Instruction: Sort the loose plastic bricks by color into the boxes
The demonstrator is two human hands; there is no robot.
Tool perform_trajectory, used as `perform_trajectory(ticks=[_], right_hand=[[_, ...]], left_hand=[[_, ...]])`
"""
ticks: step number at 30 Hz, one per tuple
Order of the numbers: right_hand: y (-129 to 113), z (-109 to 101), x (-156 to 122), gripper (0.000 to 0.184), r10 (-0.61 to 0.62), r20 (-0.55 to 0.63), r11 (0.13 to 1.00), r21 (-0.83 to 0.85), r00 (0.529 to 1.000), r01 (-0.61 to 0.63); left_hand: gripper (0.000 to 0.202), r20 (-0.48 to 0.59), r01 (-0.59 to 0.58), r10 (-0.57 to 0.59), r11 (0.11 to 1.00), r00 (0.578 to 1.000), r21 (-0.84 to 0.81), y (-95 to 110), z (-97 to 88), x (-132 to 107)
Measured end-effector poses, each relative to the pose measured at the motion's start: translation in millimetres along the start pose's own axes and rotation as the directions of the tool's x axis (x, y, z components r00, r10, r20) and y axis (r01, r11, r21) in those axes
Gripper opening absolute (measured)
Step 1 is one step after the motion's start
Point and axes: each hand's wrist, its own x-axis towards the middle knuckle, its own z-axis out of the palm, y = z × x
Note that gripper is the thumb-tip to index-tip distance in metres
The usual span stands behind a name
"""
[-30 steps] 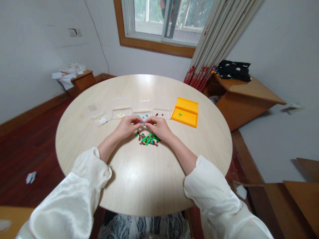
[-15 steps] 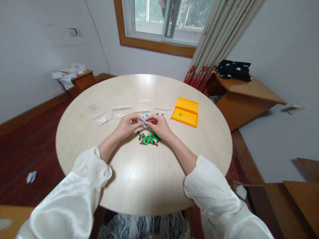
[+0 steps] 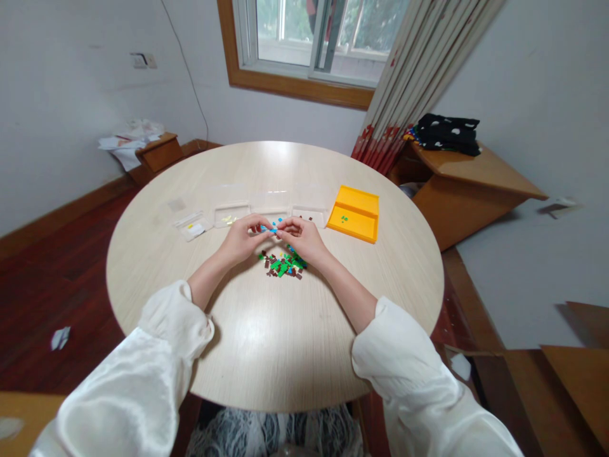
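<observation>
My left hand (image 3: 243,237) and my right hand (image 3: 302,237) meet fingertip to fingertip over the round wooden table (image 3: 266,330). Together they pinch a tiny blue piece (image 3: 273,231). Just below the hands lies a small pile of green, brown and blue pieces (image 3: 283,264). Behind the hands stand three clear shallow trays in a row: one (image 3: 230,214) with yellow bits, one (image 3: 272,209) with blue bits, one (image 3: 309,214) with brown bits.
An open yellow box (image 3: 356,213) with a few green bits sits to the right of the trays. A small clear bag (image 3: 192,226) lies at the left. A low wooden desk (image 3: 469,181) carries a black cloth. Cardboard lies on the floor at the right.
Both hands have crept slightly away from me, toward the trays, still pinching the blue piece. Nothing else has moved.
</observation>
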Motion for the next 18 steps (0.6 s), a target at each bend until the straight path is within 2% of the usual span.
perform_trajectory(ticks=[8, 18], right_hand=[[5.5, -4.5, 1.7, 0.008, -0.037, -0.070, 0.992, -0.123, 0.997, 0.028], [6.8, -3.6, 0.4, 0.011, -0.111, -0.080, 0.971, -0.220, 0.991, 0.091]], left_hand=[[0.003, -0.221, 0.038, 0.017, 0.970, 0.975, 0.241, -20.4, -6.7, 7.0], [0.008, -0.219, 0.042, 0.037, 0.937, 0.975, 0.346, -37.5, -4.3, 12.7]])
